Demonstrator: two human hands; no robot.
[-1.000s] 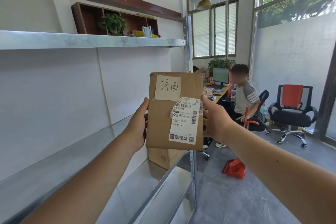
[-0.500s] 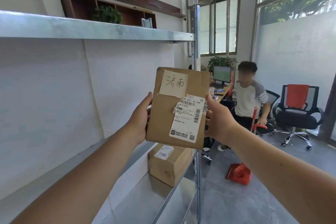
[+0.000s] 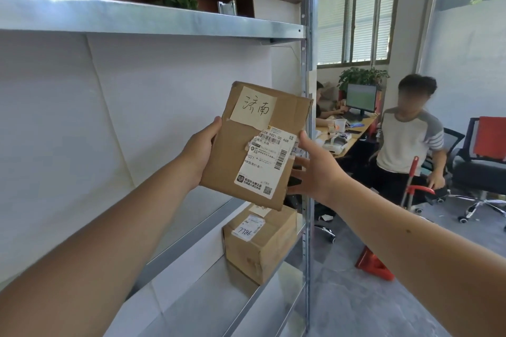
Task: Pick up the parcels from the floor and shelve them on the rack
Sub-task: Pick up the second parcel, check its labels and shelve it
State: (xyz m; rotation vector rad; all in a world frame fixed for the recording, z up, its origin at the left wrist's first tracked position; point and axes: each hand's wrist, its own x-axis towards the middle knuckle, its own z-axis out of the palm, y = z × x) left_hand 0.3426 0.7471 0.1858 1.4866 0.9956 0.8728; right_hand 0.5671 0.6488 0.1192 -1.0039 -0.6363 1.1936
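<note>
Left hand (image 3: 200, 152) grips the tilted parcel (image 3: 232, 161) by its left edge, before the rack (image 3: 164, 25). Right hand (image 3: 319, 171) fingers lie straight, spread at its right edge.

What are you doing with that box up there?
A person is holding a flat brown parcel up in front of a metal rack. The left hand grips its left edge; the right hand touches its right edge with fingers spread. It is not on a shelf yet. Another box already sits on the shelf below.
</note>
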